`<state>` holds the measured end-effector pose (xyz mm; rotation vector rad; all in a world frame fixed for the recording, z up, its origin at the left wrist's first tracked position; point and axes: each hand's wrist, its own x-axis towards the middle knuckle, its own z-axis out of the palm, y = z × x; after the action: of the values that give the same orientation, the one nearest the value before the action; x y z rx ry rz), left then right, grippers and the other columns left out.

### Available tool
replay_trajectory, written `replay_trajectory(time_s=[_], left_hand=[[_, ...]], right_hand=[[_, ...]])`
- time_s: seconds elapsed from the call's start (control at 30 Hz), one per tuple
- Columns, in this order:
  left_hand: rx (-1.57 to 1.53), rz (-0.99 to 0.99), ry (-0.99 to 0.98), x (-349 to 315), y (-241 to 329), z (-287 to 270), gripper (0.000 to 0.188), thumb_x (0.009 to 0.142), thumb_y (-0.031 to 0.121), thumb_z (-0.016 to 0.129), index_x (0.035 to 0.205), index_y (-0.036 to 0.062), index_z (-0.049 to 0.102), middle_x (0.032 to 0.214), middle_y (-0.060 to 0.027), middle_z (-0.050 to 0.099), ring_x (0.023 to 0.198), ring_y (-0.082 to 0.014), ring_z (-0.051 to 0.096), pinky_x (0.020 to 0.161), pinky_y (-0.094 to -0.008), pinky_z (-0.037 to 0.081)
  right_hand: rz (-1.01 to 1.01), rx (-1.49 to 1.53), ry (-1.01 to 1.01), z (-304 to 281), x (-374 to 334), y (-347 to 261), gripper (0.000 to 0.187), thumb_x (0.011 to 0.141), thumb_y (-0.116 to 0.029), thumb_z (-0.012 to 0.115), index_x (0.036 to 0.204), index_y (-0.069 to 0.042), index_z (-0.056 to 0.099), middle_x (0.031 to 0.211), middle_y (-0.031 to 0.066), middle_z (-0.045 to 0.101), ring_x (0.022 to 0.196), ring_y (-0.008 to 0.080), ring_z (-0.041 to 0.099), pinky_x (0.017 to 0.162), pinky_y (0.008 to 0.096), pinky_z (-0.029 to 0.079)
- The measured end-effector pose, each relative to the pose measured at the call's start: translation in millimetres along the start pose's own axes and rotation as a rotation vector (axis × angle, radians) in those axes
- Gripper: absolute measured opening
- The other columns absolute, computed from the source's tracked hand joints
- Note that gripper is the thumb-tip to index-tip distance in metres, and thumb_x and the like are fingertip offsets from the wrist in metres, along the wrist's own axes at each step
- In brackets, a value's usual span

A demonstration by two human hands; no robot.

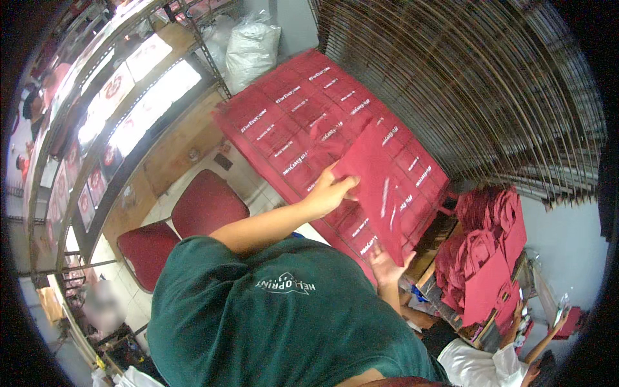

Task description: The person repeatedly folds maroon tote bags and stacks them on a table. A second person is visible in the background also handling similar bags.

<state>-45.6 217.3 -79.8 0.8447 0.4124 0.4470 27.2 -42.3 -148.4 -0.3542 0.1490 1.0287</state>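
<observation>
A red cloth bag (372,169) with white print is raised slantwise in front of me, its far part blurred by motion. My left hand (330,193) is closed on its near left edge, thumb and fingers pinching the cloth. Lower right, my right hand (385,266) grips the bag's bottom corner between thumb and fingers. Beneath the held bag, many similar red printed bags (264,122) lie in rows across a wide table. The held cloth hides part of those rows.
To the right are heaped red bags (474,271) on a wooden surface, and a co-worker in a white shirt (480,364). Two red-padded chairs (209,203) stand left. Metal racks (451,84) rise beyond the table. A white sack (253,51) sits at the far end.
</observation>
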Motion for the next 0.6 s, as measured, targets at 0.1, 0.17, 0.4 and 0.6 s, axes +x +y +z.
replay_trajectory(time_s=[0.1, 0.17, 0.4, 0.6], left_hand=[[0.213, -0.137, 0.172, 15, 35, -45, 0.046, 0.077, 0.002, 0.058, 0.118, 0.0014, 0.037, 0.106, -0.0070, 0.052, 0.081, -0.0172, 0.059, 0.059, -0.0292, 0.050], [0.204, -0.176, 0.205, 37, 40, -83, 0.050, 0.075, 0.000, 0.057, 0.120, 0.0062, 0.035, 0.101, -0.0087, 0.055, 0.078, -0.0174, 0.059, 0.057, -0.0295, 0.049], [0.135, -0.053, 0.225, 144, 101, -190, 0.053, 0.072, -0.005, 0.052, 0.119, 0.0148, 0.036, 0.080, -0.0040, 0.054, 0.067, -0.0107, 0.052, 0.058, -0.0253, 0.043], [0.121, 0.338, 0.189, 250, 217, -239, 0.053, 0.070, -0.007, 0.051, 0.119, 0.0125, 0.043, 0.084, -0.0021, 0.056, 0.068, -0.0099, 0.053, 0.057, -0.0246, 0.043]], right_hand=[[-0.049, -0.349, 0.414, 64, 35, 12, 0.053, 0.077, -0.034, 0.057, 0.123, -0.010, 0.045, 0.122, 0.0100, 0.049, 0.102, 0.0280, 0.052, 0.081, 0.0449, 0.045], [-0.108, -0.498, 0.505, 22, 60, 10, 0.048, 0.074, -0.018, 0.054, 0.121, -0.009, 0.047, 0.122, 0.0091, 0.048, 0.101, 0.0260, 0.051, 0.083, 0.0431, 0.043], [-0.131, -1.014, 0.461, 86, 193, 44, 0.053, 0.069, 0.011, 0.044, 0.121, 0.004, 0.043, 0.129, 0.0131, 0.041, 0.119, 0.0208, 0.040, 0.092, 0.0305, 0.039], [-0.296, -1.152, 0.195, 165, 342, 93, 0.062, 0.071, 0.015, 0.045, 0.131, 0.002, 0.036, 0.136, 0.0149, 0.036, 0.125, 0.0202, 0.034, 0.095, 0.0286, 0.036]])
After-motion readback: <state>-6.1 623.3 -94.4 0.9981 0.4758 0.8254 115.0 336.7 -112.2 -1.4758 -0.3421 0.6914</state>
